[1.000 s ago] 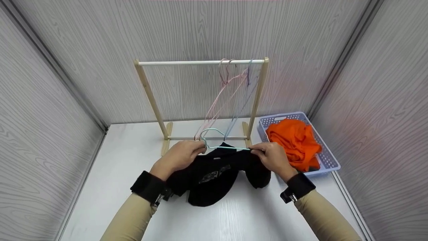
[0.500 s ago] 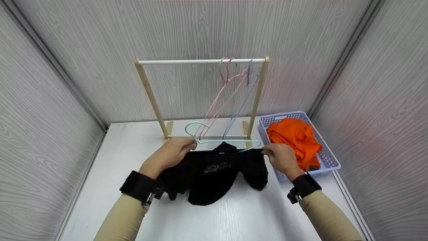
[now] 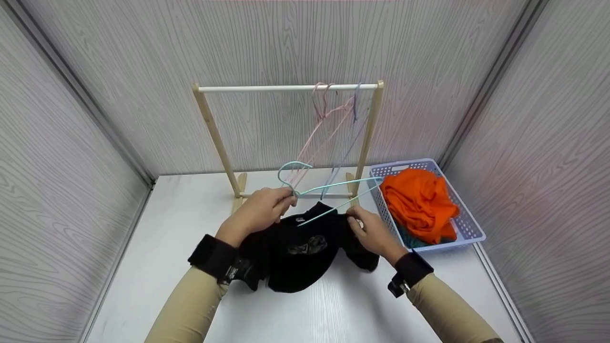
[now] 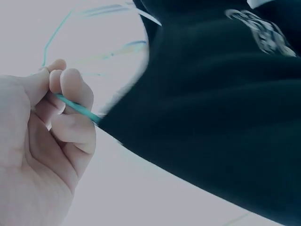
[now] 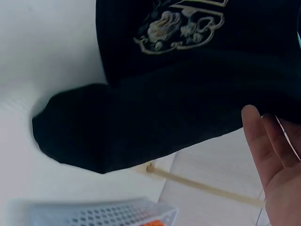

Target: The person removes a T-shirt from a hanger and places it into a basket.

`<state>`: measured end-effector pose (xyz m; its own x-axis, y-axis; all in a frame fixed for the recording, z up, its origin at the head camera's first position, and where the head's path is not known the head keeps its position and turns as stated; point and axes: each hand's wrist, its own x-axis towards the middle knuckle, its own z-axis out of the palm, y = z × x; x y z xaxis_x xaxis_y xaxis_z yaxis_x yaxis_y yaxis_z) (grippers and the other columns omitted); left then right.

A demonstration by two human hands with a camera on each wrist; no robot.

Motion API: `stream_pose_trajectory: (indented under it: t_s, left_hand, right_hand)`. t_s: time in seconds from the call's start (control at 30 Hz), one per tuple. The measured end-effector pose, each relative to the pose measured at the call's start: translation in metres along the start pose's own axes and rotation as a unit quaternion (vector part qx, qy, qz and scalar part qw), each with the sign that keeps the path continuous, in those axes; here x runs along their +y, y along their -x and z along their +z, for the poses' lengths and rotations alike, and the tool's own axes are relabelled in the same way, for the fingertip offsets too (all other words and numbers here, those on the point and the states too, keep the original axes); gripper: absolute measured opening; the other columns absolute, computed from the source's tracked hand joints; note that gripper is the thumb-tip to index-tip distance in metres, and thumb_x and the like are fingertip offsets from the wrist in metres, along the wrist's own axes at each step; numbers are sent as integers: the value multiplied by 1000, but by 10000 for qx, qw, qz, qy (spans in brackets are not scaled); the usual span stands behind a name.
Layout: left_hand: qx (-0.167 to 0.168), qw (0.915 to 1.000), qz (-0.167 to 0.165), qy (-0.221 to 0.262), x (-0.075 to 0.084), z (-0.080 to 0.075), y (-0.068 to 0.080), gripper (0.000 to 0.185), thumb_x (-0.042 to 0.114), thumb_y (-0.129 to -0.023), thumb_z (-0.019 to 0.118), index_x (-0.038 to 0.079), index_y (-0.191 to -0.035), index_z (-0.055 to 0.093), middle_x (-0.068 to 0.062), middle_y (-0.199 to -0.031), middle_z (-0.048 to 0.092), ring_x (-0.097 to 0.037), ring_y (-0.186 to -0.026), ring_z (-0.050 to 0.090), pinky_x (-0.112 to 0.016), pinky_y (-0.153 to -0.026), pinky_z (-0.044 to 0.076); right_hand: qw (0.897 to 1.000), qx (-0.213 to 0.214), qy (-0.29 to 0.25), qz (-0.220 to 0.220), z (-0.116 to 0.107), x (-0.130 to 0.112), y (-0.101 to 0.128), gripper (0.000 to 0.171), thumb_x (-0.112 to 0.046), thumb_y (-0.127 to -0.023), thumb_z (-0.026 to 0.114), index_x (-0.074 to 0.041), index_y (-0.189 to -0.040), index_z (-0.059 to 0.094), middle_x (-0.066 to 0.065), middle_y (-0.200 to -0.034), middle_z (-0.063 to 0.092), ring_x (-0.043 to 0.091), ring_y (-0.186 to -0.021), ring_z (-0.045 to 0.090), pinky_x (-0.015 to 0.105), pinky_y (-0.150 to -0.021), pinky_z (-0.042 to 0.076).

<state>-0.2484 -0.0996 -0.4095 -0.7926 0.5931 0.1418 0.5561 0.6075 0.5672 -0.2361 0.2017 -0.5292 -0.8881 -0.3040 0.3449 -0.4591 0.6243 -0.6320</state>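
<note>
My left hand (image 3: 261,209) grips a thin teal clothes hanger (image 4: 80,109) near the base of its hook. In the head view the hanger's right arm sticks out above the cloth, its tip by the basket. Below it a black T-shirt (image 3: 305,267) with a light chest design hangs low over the table. In the left wrist view the hanger wire runs behind the shirt's edge. My right hand (image 3: 371,231) pinches the shirt's top edge by the right shoulder. The right wrist view shows the thumb on the cloth and other fingers partly hidden behind it.
Behind the hands stands a wooden rack with a white bar (image 3: 257,89). Pink hangers (image 3: 310,140) and a blue hanger (image 3: 355,109) hang at its right end. On the right, a lilac basket (image 3: 472,228) holds orange cloth (image 3: 419,205) over dark green cloth (image 3: 412,239).
The hanger's right end has swung up and right, away from the shirt's top edge. My right hand went right, then came back left along the shirt; my left hand shifted left and returned.
</note>
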Motion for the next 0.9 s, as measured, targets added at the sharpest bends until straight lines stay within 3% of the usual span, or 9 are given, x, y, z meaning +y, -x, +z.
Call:
stream_pose_trajectory:
  t_s: [0.13,0.3,0.5,0.67,0.9]
  left_hand:
    - [21,10000,74,-5,10,4,-15,25,30,-104,45,13,-94,59,5,-66,52,-6,-52,54,-27,-61,46]
    - [96,9998,82,-122,18,8,-29,25,32,-104,43,16,-93,58,6,-65,50,-7,-50,53,-27,-59,45]
    - [286,9990,188,-296,24,6,-36,23,32,-103,46,16,-93,59,5,-72,47,-12,-66,47,-30,-65,39]
    - [192,9995,84,-247,18,-4,-27,23,30,-103,48,16,-99,65,1,-86,64,-13,-75,52,-33,-72,45]
    - [-142,9992,-300,-241,-3,-31,2,25,29,-103,47,16,-100,68,0,-85,63,-13,-74,52,-32,-71,44]
  right_hand:
    - [9991,-209,-209,-314,15,-8,-3,11,-10,-98,55,-7,-106,62,7,-102,70,19,-98,67,40,-86,54]
    - [9975,-596,-197,-328,26,-15,-4,12,-14,-98,57,-8,-106,63,4,-101,70,14,-93,65,38,-82,53]
    - [9945,-990,-111,-312,33,-11,0,9,-16,-95,63,-13,-102,67,0,-97,70,11,-87,64,37,-78,54]
    - [9927,-1175,-7,-272,35,1,7,8,-15,-90,68,-14,-98,69,-3,-92,71,10,-84,64,30,-77,52]
    - [9931,-1166,-40,-108,30,22,16,8,-8,-88,69,-11,-95,69,1,-88,71,14,-82,65,43,-79,54]
